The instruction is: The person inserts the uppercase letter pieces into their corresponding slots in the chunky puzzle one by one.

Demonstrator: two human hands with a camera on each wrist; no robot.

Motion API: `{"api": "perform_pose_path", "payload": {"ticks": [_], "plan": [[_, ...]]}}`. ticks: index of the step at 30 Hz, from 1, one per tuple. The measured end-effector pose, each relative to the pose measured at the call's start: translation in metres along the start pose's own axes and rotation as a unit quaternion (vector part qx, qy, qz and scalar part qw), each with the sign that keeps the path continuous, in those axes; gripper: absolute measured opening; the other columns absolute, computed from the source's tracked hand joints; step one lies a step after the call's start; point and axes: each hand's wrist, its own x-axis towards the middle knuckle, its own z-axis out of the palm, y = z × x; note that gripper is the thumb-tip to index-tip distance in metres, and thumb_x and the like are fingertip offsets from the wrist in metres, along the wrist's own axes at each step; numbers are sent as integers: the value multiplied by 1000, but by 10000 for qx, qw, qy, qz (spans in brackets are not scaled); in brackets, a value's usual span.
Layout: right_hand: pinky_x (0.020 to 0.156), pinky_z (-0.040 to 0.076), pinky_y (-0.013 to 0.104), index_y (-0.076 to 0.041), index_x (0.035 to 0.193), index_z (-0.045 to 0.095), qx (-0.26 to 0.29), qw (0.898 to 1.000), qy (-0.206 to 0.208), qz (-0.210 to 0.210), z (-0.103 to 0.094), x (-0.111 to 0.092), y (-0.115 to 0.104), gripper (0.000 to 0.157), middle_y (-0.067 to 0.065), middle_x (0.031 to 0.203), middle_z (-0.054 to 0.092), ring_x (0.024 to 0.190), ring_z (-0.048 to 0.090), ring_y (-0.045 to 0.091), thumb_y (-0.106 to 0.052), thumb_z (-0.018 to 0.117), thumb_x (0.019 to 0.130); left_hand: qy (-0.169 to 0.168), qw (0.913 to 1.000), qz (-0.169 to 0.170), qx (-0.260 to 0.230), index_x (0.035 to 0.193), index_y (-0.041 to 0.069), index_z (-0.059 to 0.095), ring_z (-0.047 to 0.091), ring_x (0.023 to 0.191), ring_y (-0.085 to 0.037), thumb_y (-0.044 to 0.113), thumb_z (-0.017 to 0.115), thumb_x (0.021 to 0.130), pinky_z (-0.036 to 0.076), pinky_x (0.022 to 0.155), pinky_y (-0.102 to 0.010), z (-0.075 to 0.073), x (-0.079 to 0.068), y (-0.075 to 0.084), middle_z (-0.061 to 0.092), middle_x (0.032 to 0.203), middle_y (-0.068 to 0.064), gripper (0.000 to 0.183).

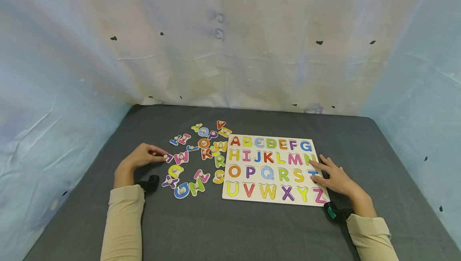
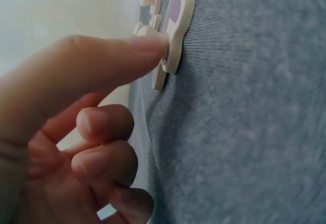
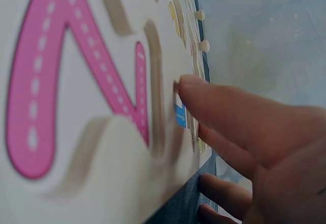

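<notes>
At the left edge of the loose pieces, my left hand (image 1: 144,157) pinches the knob of a purple letter piece (image 1: 168,158), seemingly an F. In the left wrist view the thumb presses that knob, and the purple piece (image 2: 178,18) stands close to the cloth; the index finger is hidden. The alphabet board (image 1: 230,195) lies to the right, with knobbed pieces such as the red A (image 1: 235,141) sitting in its top row. My right hand (image 1: 336,177) rests its extended fingers on the board's right side, around the N and T. The pink Z recess (image 3: 31,117) fills much of the right wrist view.
Loose knobbed letters lie left of the board, among them a pink W-shaped piece (image 1: 181,157), a blue G (image 1: 181,190), an orange O (image 1: 203,143) and a yellow S (image 1: 218,176). Grey cloth covers the table (image 1: 201,229). Pale curtains (image 1: 252,73) hang behind it.
</notes>
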Motion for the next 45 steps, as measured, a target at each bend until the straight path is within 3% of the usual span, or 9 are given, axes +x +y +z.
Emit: {"api": "perform_pose_path", "payload": {"ticks": [3, 5, 8, 16, 22, 36, 45], "plan": [[103, 6, 79, -4, 143, 44, -3, 10000, 4, 35, 0, -1, 0, 69, 38, 153, 17, 141, 9, 60, -40, 66, 88, 69, 9999, -51, 53, 107, 3, 73, 47, 76, -14, 26, 71, 87, 37, 70, -28, -1, 0, 1, 65, 85, -10, 31], [103, 6, 79, -4, 143, 43, -7, 10000, 7, 57, 0, -1, 0, 70, 38, 153, 17, 141, 9, 60, -40, 66, 88, 182, 9997, -135, 93, 103, 2, 74, 44, 70, -13, 28, 73, 85, 34, 68, -29, -1, 0, 2, 55, 71, -1, 31], [103, 5, 79, -4, 143, 44, 16, 10000, 20, 58, 0, -2, 1, 70, 38, 152, 17, 140, 9, 60, -40, 66, 88, 260, 9993, -232, 125, 99, 1, 74, 40, 64, -13, 31, 75, 83, 33, 66, -29, -1, 1, 5, 41, 63, 4, 33], [103, 4, 79, -3, 143, 43, 88, 9999, 34, 46, 0, -3, 1, 70, 38, 152, 16, 141, 8, 60, -39, 67, 87, 61, 9998, -121, 131, 105, 1, 74, 41, 69, -14, 25, 73, 85, 32, 63, -28, -2, 2, 5, 45, 69, 3, 31], [103, 5, 79, -3, 143, 44, 51, 10000, 64, 20, -2, -4, 1, 69, 38, 152, 17, 141, 8, 60, -39, 66, 88, 161, 9998, 0, 75, 102, 3, 75, 40, 66, -13, 27, 73, 85, 33, 61, -27, -3, 3, 12, 42, 66, 3, 30], [103, 5, 79, -3, 143, 44, 45, 9999, 98, 15, -3, -5, 1, 69, 38, 152, 17, 141, 8, 60, -39, 66, 88, 720, 9944, 774, 6, 94, 3, 75, 39, 64, -14, 22, 76, 82, 32, 59, -25, 15, 18, 56, 41, 68, 0, 23], [104, 5, 78, -3, 141, 46, 67, 9999, 121, -43, 1, -3, -3, 67, 37, 152, 19, 141, 9, 59, -37, 67, 88, 772, 9905, 1115, -219, 92, 9, 77, 40, 60, -13, 24, 76, 83, 35, 57, -26, 44, 22, 90, 46, 72, -2, 18]]}}
